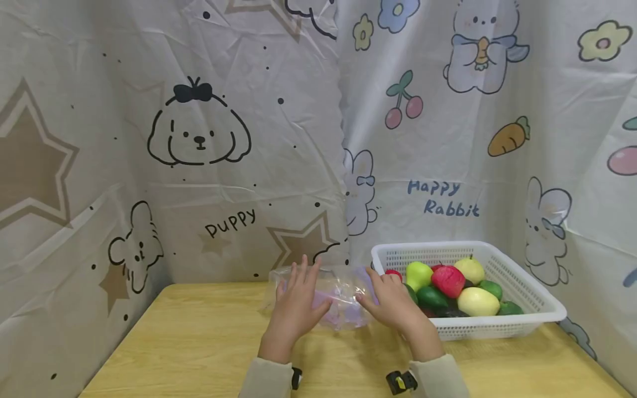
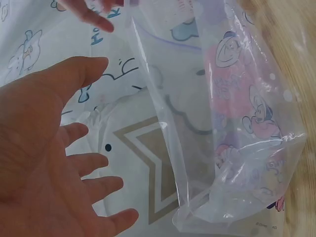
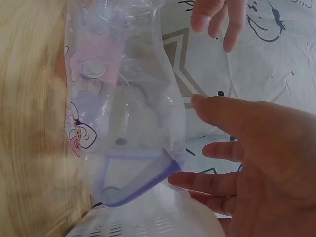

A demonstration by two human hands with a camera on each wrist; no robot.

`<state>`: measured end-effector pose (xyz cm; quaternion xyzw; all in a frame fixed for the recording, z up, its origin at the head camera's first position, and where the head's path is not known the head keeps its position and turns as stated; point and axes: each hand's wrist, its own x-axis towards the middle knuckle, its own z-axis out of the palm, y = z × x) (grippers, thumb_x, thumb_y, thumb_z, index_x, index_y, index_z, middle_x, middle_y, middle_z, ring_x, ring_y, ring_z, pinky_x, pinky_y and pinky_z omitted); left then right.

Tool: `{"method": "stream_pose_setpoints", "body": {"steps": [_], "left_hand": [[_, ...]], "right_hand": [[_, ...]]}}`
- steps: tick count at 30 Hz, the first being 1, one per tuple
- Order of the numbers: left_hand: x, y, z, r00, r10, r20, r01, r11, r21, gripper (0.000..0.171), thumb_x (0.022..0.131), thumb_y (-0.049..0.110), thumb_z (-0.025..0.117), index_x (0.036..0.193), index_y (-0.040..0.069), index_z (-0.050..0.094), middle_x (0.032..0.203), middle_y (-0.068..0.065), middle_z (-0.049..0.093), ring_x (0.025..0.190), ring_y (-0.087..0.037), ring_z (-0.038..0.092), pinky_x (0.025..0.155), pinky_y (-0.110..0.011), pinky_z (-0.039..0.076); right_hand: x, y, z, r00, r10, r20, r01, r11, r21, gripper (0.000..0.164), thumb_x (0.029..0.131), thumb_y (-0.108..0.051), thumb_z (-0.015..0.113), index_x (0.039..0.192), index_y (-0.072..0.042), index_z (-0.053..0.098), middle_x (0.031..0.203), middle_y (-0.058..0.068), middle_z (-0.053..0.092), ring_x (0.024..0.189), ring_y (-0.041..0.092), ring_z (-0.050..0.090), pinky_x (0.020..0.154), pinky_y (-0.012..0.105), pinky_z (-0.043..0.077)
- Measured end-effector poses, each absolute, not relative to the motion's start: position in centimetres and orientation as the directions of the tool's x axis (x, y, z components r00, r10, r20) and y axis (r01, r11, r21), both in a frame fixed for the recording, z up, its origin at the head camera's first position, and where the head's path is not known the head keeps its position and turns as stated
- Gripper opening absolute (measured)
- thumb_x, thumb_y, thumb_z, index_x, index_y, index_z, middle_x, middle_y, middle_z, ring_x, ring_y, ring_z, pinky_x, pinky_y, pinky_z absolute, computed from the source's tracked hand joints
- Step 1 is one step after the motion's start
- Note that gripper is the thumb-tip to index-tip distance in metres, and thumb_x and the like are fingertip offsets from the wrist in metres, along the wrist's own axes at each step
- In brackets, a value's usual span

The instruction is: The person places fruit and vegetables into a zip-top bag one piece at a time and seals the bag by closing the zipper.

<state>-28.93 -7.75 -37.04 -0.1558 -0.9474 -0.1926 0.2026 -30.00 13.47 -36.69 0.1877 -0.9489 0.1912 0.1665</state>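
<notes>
A clear plastic zip bag [image 1: 340, 284] with pink and purple cartoon prints stands puffed up on the table, between my two hands. My left hand [image 1: 294, 304] is spread at the bag's left end, fingers straight and thumb apart; the left wrist view shows nothing in its palm. At the other end is my right hand [image 1: 395, 303], its fingers loosely extended. In the right wrist view, its fingertips [image 3: 178, 178] are right at the purple zip edge [image 3: 143, 185] of the bag, without curling round it.
To the right stands a white plastic basket [image 1: 539, 309] holding several fruits and vegetables, among them a red one [image 1: 448, 281], a green pear [image 1: 419, 275] and pale yellow ones. A printed curtain [image 1: 298, 166] hangs behind the wooden table [image 1: 199, 337].
</notes>
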Motion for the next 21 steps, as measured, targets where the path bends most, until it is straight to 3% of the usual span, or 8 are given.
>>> {"method": "stream_pose_setpoints", "body": {"steps": [3, 7, 10, 14, 16, 19, 21], "left_hand": [[-28.8, -7.8, -36.8, -0.866, 0.216, 0.451, 0.379, 0.872, 0.311, 0.086, 0.081, 0.045, 0.064, 0.150, 0.020, 0.019, 0.157, -0.017, 0.014, 0.139, -0.040, 0.016, 0.101, -0.072, 0.028], [-28.6, -7.7, -36.3, -0.848, 0.217, 0.483, 0.405, 0.853, 0.329, 0.084, 0.082, 0.043, 0.063, 0.150, 0.022, 0.019, 0.157, -0.019, 0.012, 0.139, -0.041, 0.015, 0.098, -0.073, 0.031], [-28.3, -7.5, -35.7, -0.827, 0.218, 0.518, 0.441, 0.823, 0.358, 0.077, 0.085, 0.042, 0.060, 0.149, 0.024, 0.021, 0.158, -0.018, 0.011, 0.140, -0.040, 0.014, 0.098, -0.073, 0.031], [-27.9, -7.2, -34.8, -0.809, 0.220, 0.546, 0.493, 0.760, 0.424, 0.060, 0.091, 0.041, 0.052, 0.145, 0.026, 0.031, 0.158, -0.016, 0.013, 0.139, -0.041, 0.016, 0.097, -0.071, 0.034], [-27.6, -7.1, -34.4, -0.809, 0.221, 0.545, 0.507, 0.732, 0.455, 0.056, 0.093, 0.042, 0.049, 0.143, 0.024, 0.033, 0.157, -0.017, 0.017, 0.137, -0.041, 0.023, 0.095, -0.068, 0.040], [-27.5, -7.0, -34.1, -0.813, 0.230, 0.535, 0.517, 0.709, 0.481, 0.060, 0.093, 0.044, 0.048, 0.144, 0.018, 0.032, 0.152, -0.018, 0.031, 0.130, -0.038, 0.037, 0.094, -0.061, 0.046], [-27.4, -7.1, -34.1, -0.818, 0.232, 0.526, 0.514, 0.703, 0.490, 0.064, 0.092, 0.045, 0.049, 0.145, 0.014, 0.030, 0.146, -0.018, 0.041, 0.125, -0.035, 0.045, 0.094, -0.057, 0.048]], "right_hand": [[-30.1, 13.4, -37.0, -0.876, -0.287, 0.388, -0.413, 0.862, -0.293, 0.072, 0.078, -0.035, 0.069, 0.136, -0.001, 0.042, 0.118, 0.024, 0.063, 0.107, 0.041, 0.049, 0.092, 0.061, 0.042], [-30.2, 13.1, -37.2, -0.865, -0.301, 0.401, -0.449, 0.822, -0.350, 0.079, 0.069, -0.028, 0.078, 0.136, -0.003, 0.042, 0.123, 0.021, 0.062, 0.112, 0.043, 0.049, 0.097, 0.073, 0.029], [-30.2, 12.7, -37.0, -0.836, -0.323, 0.443, -0.516, 0.737, -0.436, 0.082, 0.067, -0.018, 0.080, 0.137, -0.002, 0.040, 0.120, 0.021, 0.062, 0.110, 0.039, 0.052, 0.097, 0.072, 0.032], [-30.0, 12.1, -36.1, -0.790, -0.383, 0.478, -0.609, 0.570, -0.551, 0.078, 0.070, -0.006, 0.076, 0.136, -0.002, 0.036, 0.117, 0.018, 0.064, 0.109, 0.031, 0.057, 0.090, 0.054, 0.050], [-29.7, 11.7, -35.7, -0.778, -0.429, 0.459, -0.627, 0.476, -0.617, 0.071, 0.074, -0.002, 0.072, 0.134, -0.004, 0.033, 0.125, 0.017, 0.060, 0.115, 0.031, 0.055, 0.085, 0.050, 0.055], [-29.1, 11.3, -35.1, -0.758, -0.516, 0.399, -0.612, 0.353, -0.707, 0.062, 0.080, -0.001, 0.066, 0.131, -0.008, 0.033, 0.138, 0.017, 0.051, 0.123, 0.030, 0.049, 0.082, 0.050, 0.056], [-28.7, 11.1, -34.8, -0.736, -0.571, 0.364, -0.595, 0.289, -0.750, 0.058, 0.083, -0.001, 0.062, 0.132, -0.011, 0.033, 0.144, 0.016, 0.045, 0.127, 0.030, 0.044, 0.087, 0.055, 0.053]]}}
